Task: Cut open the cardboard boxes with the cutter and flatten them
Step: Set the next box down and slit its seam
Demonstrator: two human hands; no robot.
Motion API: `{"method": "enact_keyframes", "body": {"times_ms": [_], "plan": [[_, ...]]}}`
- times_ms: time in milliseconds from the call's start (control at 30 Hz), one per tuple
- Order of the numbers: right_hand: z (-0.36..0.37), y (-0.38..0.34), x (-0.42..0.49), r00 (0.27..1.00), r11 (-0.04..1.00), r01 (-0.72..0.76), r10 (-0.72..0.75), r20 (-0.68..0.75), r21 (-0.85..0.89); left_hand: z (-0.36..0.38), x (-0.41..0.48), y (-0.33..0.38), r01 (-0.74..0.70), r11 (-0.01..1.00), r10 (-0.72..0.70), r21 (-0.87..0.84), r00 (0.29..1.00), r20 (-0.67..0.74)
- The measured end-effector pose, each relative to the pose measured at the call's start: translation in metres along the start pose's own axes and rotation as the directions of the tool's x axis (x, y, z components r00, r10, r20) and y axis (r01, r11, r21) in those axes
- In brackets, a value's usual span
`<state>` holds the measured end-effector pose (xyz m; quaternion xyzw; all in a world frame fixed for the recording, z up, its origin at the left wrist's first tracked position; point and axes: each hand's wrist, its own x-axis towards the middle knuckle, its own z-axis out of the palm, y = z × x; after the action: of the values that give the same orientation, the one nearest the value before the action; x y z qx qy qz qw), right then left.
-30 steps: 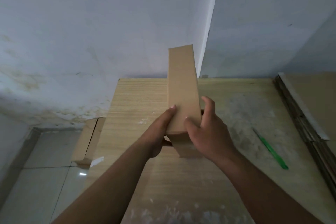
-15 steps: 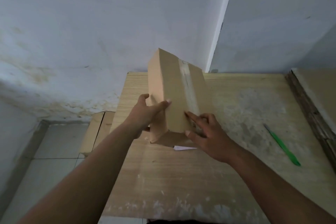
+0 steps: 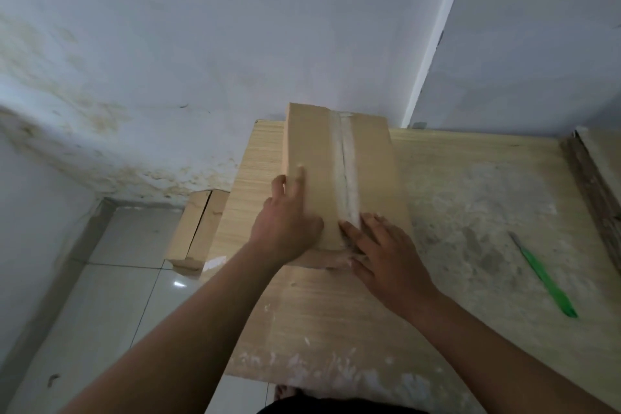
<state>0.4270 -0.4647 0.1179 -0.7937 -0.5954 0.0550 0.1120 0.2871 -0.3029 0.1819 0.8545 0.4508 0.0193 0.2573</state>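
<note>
A brown cardboard box (image 3: pixel 369 171) lies on the wooden table (image 3: pixel 336 323), its taped seam facing up and running away from me. My left hand (image 3: pixel 285 222) grips the box's near left edge, fingers spread over its top. My right hand (image 3: pixel 386 255) presses flat on the box's near right corner, fingertips at the end of the tape. The green cutter (image 3: pixel 544 276) lies on the table to the right, apart from both hands.
Flattened cardboard (image 3: pixel 198 228) leans against the table's left side on the tiled floor. A stack of boards (image 3: pixel 594 185) runs along the table's right edge. Walls close off the back, and a toe shows below the table's near edge.
The box has gone from standing on end, through a tilt, to lying on the table with the taped side up. Both hands followed it down; my right hand now rests flat on it.
</note>
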Motion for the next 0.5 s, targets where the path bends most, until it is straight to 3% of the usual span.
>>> {"method": "enact_keyframes", "body": {"times_ms": [67,233,400,500], "plan": [[0.006,-0.004,-0.001,1.000,1.000,-0.005,0.005,0.008,-0.021,0.012,-0.003,-0.004,-0.013,0.993,0.007,0.115,0.999,0.051],[0.013,-0.003,-0.009,0.999,1.000,-0.015,0.015,-0.028,-0.007,0.040,-0.007,-0.021,-0.054,0.978,0.030,0.202,0.993,0.117],[0.012,0.017,-0.015,0.937,0.942,-0.296,0.318,-0.143,0.159,0.045,0.006,-0.034,-0.171,0.947,0.149,0.271,0.984,0.099],[0.014,0.019,-0.019,0.929,0.920,-0.313,0.348,-0.123,0.236,0.047,0.022,-0.028,-0.185,0.951,0.160,0.248,0.980,0.115]]}}
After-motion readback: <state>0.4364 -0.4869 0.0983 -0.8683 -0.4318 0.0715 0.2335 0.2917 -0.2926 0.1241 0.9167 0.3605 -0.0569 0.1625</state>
